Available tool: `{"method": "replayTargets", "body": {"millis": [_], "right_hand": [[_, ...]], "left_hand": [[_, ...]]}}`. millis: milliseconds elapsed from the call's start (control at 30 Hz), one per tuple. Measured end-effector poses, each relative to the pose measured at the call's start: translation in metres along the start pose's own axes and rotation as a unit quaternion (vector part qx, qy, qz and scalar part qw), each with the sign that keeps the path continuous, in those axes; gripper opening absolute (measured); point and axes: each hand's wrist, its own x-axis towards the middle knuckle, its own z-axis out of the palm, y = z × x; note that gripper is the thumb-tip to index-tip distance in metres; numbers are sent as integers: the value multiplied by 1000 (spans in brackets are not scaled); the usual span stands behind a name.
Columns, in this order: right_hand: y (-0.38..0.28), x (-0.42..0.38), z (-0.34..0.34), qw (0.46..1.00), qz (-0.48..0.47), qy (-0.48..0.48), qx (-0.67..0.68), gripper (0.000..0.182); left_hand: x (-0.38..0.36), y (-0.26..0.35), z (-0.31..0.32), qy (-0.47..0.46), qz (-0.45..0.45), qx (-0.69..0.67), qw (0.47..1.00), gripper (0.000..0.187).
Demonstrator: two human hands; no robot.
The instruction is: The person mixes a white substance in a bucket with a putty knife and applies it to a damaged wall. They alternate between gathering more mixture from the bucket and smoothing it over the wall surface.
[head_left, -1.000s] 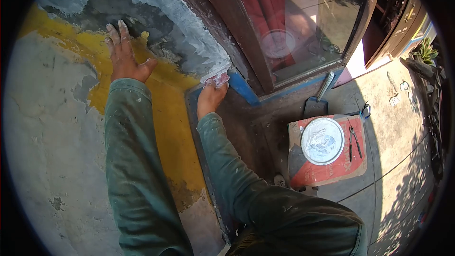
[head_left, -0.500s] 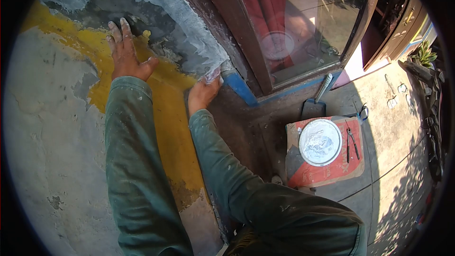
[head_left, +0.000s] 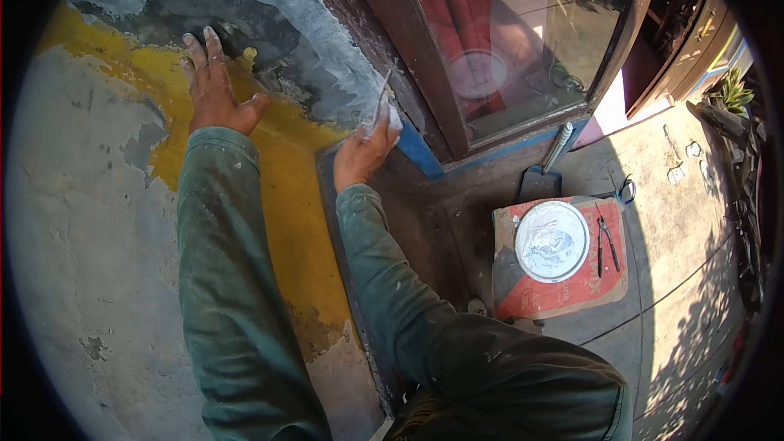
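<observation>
My left hand (head_left: 219, 90) lies flat with fingers spread on the patchy wall (head_left: 282, 167), across yellow paint and the edge of a dark grey bare area. Nothing is in it. My right hand (head_left: 363, 151) is closed around a white-smeared putty knife (head_left: 384, 96), whose thin blade shows nearly edge-on and points up. Its handle is hidden by my fingers. The knife is at the corner where the wall meets the brown window frame (head_left: 416, 65), just above a blue-painted strip (head_left: 418, 151). Fresh white filler (head_left: 347, 53) runs along the wall beside the frame.
A round container of white paste (head_left: 553, 242) stands on a red and grey box (head_left: 539, 298) at the right, with pliers (head_left: 605, 245) beside it. A dustpan (head_left: 541, 184) leans behind the box. Window glass (head_left: 523, 33) rises close to my right hand.
My right hand has moved slightly right and turned, so the putty knife's blade now stands up edge-on, off to the corner. My left hand has stayed nearly in place.
</observation>
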Motion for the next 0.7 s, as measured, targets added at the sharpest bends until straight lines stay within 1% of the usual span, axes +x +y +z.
{"method": "replayTargets", "body": {"millis": [33,67,100,133,167,233,267,333,400,433,467,533,567,600,667,700], "right_hand": [[-2,-2,8,1000,-10,-25,-7,59],[-7,-10,14,1000,-9,-23,-10,59],[-15,-19,18,999,-18,-43,-10,57],[-19,-24,18,998,-26,-64,-10,55],[-17,-29,11,998,-27,-60,-10,55],[-9,-41,-5,976,-83,-188,73,55],[-3,-42,-13,975,-82,-190,75,55],[12,-34,-36,984,-83,-142,69,50],[26,-19,-52,987,-127,-94,12,48],[35,-11,-55,981,-174,-81,-22,52],[40,-8,-55,981,-172,-81,-26,52],[54,-4,-50,976,-161,-95,-110,55],[59,-4,-44,978,-143,-94,-118,60],[57,0,-41,979,-140,-91,-117,60],[54,5,-33,984,-135,-53,-103,63],[55,5,-29,985,-131,-54,-102,63]], "left_hand": [[0,-2,2,5,1,7,1000,123],[1,-3,4,12,3,13,1000,124],[1,-2,4,13,5,11,1000,124],[1,0,3,10,-1,20,1000,124],[0,1,3,6,-9,30,1000,124],[2,-2,3,6,0,33,999,123],[2,-5,2,5,6,39,999,123],[1,-1,-2,1,-2,24,1000,123],[0,-2,-1,-6,-10,5,1000,124],[0,-5,1,4,-1,6,1000,124],[1,-5,4,15,11,5,1000,123],[-1,-5,6,15,10,0,1000,123],[0,-6,6,19,9,0,1000,122],[1,-6,6,17,13,1,1000,122],[0,-9,7,32,36,-5,999,121],[0,-10,8,29,36,-2,999,121]]}}
